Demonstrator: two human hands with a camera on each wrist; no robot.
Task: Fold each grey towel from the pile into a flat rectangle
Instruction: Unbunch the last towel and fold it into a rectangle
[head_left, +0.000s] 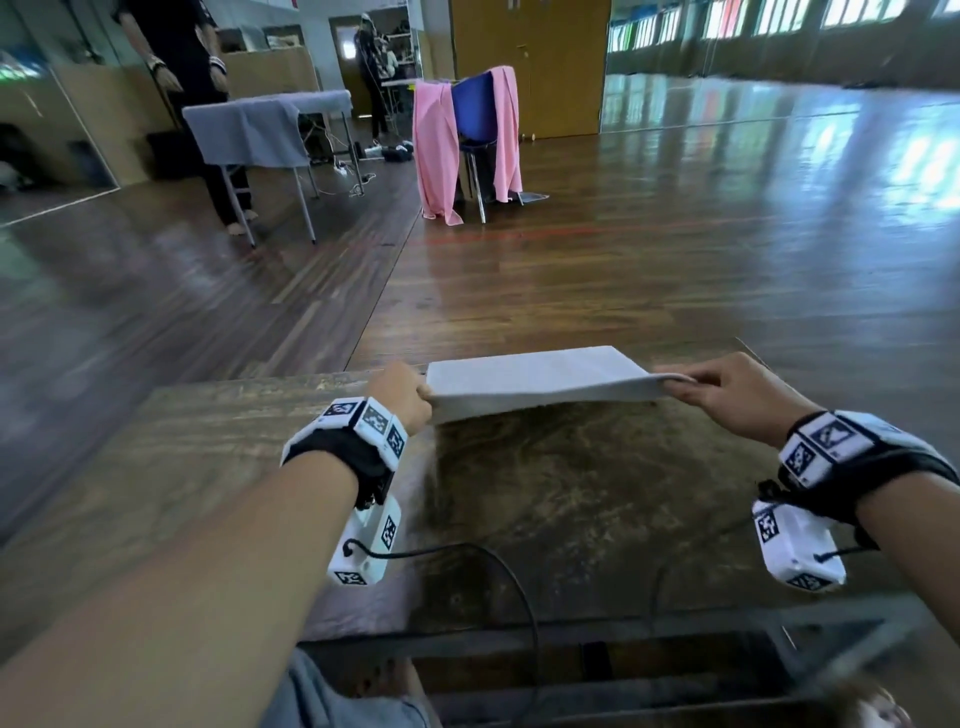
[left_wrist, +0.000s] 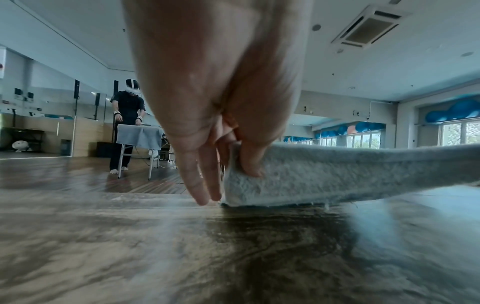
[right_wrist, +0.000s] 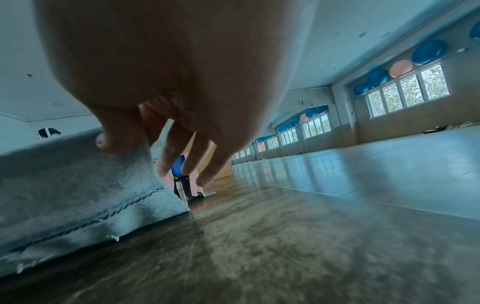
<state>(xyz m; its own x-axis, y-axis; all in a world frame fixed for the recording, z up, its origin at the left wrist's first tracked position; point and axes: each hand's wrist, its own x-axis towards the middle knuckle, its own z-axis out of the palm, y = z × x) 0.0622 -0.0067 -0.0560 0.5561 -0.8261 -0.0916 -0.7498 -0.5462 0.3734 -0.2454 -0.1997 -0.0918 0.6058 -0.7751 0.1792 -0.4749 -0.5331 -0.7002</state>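
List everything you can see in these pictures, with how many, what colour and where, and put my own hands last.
grey terry towel: one, pale grey, partly folded, near edge lifted over the far part of the table.
dark worn wooden table: one, dark brown, right in front of the person.
pink cloths: two, pink, draped over a chair across the floor.
blue chair: one, blue, between the pink cloths.
folding table with grey cover: one, grey, far left.
standing person in dark clothes: one, behind that folding table.
blue and pink exercise balls: several, above the windows.
left hand: pinches the towel's left corner.
right hand: pinches the towel's right corner.
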